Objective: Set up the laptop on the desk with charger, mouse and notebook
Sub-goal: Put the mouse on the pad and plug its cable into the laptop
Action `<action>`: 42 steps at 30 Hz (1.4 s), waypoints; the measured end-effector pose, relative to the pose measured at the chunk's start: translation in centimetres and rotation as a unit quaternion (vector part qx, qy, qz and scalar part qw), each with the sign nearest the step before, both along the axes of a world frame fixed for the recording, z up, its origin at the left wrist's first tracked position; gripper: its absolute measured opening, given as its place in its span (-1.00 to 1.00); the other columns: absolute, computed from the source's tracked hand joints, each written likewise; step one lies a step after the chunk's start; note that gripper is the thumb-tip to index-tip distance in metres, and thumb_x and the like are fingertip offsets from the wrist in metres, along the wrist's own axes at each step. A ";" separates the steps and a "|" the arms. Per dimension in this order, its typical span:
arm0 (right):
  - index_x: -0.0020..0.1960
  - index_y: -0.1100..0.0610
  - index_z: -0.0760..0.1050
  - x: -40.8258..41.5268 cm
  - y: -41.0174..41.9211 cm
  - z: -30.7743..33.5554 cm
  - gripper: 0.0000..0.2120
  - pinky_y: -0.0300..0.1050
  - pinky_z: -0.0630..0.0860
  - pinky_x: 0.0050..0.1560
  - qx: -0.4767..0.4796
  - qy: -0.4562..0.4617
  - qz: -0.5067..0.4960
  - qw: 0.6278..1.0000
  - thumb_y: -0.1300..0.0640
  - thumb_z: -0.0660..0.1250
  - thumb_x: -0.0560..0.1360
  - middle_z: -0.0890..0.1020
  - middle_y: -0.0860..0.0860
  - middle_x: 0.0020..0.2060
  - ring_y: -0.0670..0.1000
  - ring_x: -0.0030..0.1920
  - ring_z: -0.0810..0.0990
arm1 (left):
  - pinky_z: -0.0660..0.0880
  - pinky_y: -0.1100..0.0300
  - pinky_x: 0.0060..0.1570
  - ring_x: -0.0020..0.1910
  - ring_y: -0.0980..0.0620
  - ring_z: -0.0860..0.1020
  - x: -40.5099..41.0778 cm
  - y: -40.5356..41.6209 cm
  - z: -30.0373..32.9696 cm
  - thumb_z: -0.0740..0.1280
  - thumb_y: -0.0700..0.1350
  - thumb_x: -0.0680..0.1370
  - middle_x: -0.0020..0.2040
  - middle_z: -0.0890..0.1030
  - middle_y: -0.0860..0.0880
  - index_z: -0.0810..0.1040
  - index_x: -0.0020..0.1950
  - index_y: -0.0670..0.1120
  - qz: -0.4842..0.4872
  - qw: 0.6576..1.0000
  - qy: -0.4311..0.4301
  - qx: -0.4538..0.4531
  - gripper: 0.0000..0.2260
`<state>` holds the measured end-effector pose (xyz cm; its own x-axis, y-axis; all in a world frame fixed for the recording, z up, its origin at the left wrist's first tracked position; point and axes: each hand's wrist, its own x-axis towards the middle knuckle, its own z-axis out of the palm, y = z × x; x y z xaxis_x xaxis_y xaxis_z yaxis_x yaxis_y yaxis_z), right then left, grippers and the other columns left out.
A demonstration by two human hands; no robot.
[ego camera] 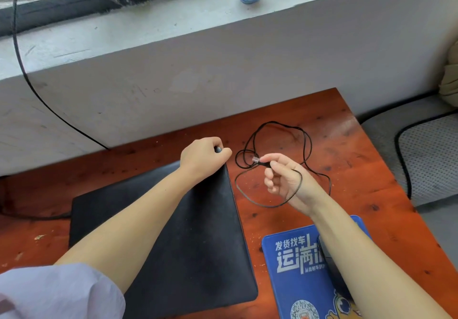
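Right hand (pixel 282 177) pinches cable plug (pixel 257 160), unplugged; left hand (pixel 203 156) grips closed laptop (pixel 173 232) at one o'clock corner.

Left hand (pixel 204 156) grips the closed laptop's (pixel 173 239) far corner — right hand (pixel 282 176) pinches a USB plug (pixel 256 159).

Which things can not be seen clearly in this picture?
- Mouse, head view: mostly hidden under the right forearm.
- Mouse pad: print partly covered by that arm, cut by the bottom edge.
- Laptop far corner: covered by the left hand.
- Plug in the right hand: too small to name the type.
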<state>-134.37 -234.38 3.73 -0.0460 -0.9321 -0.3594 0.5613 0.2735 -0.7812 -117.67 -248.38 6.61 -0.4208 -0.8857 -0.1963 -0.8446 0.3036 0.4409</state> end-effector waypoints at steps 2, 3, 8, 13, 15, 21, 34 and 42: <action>0.00 0.12 0.56 -0.2 0.4 -0.1 -0.75 -0.21 0.58 -0.25 0.010 0.094 0.016 0.995 0.34 0.15 0.56 0.62 0.03 -0.24 0.01 -0.21 0.63 | 0.24 0.24 -0.43 -0.44 0.14 0.41 0.0 0.0 -0.2 0.22 0.03 0.37 -0.50 0.44 0.06 0.42 -0.40 0.00 0.001 1.000 0.000 0.003 -0.82; 0.02 0.11 0.56 -0.5 0.6 0.0 -0.69 -0.17 0.60 -0.10 0.012 0.136 0.025 0.990 0.39 0.11 0.54 0.66 0.05 -0.14 0.00 -0.07 0.66 | 0.24 0.24 -0.43 -0.44 0.14 0.41 0.0 0.0 -0.2 0.22 0.03 0.37 -0.49 0.44 0.06 0.43 -0.39 0.00 0.001 1.000 0.000 0.005 -0.82; -0.06 0.20 0.59 -1.9 0.2 1.8 -0.64 -0.10 0.60 -0.01 -0.017 0.137 -0.057 0.989 0.37 0.01 0.51 0.65 0.16 -0.05 0.02 0.01 0.64 | 0.24 0.24 -0.44 -0.44 0.14 0.41 -0.1 0.0 -0.3 0.22 0.03 0.38 -0.48 0.46 0.06 0.42 -0.40 0.01 -0.002 1.000 -0.003 0.007 -0.82; 0.19 -0.07 0.35 -4.1 -2.4 3.9 -0.69 -0.32 0.34 -0.52 -0.002 0.331 -0.144 0.932 0.26 0.05 0.57 0.57 -0.02 -0.26 -0.14 -0.51 0.39 | 0.25 0.24 -0.43 -0.43 0.13 0.42 0.1 0.0 0.0 0.22 0.03 0.38 -0.48 0.45 0.06 0.42 -0.39 0.01 -0.002 1.000 0.004 0.005 -0.83; 0.29 -0.10 0.28 -5.8 -3.2 4.7 -0.65 -0.25 0.41 -0.28 -0.008 0.537 -0.112 0.836 0.19 0.07 0.56 0.61 -0.14 -0.24 -0.14 -0.35 0.47 | 0.25 0.25 -0.42 -0.43 0.14 0.42 0.1 0.0 0.1 0.22 0.03 0.38 -0.48 0.46 0.07 0.41 -0.40 0.02 -0.004 1.000 0.003 0.004 -0.82; 0.04 0.10 0.51 -4.6 -4.9 6.4 -0.84 -0.29 0.39 -0.52 -0.048 0.324 -0.030 0.944 0.24 0.17 0.57 0.53 -0.04 -0.37 -0.13 -0.49 0.48 | 0.27 0.24 -0.42 -0.40 0.11 0.44 -0.1 0.1 -0.2 0.22 0.04 0.37 -0.47 0.47 0.05 0.42 -0.40 0.01 0.001 1.000 -0.002 0.005 -0.82; -0.26 0.02 0.58 0.4 -4.1 3.0 -0.69 -0.20 0.26 -0.41 0.010 0.486 0.231 0.843 -0.16 0.24 0.47 0.39 -0.05 -0.45 -0.11 -0.46 0.31 | 0.26 0.24 -0.42 -0.40 0.14 0.43 0.0 0.1 0.0 0.22 0.05 0.39 -0.46 0.48 0.07 0.44 -0.38 0.02 -0.003 1.000 0.005 -0.003 -0.82; -0.31 0.03 0.58 1.4 -4.2 3.7 -0.67 -0.22 0.22 -0.49 0.014 0.533 0.199 0.822 -0.13 0.23 0.49 0.34 -0.08 -0.55 -0.12 -0.54 0.29 | 0.26 0.24 -0.42 -0.40 0.14 0.43 0.0 -0.1 0.2 0.22 0.03 0.41 -0.45 0.47 0.08 0.46 -0.37 0.02 0.004 1.000 0.004 -0.008 -0.82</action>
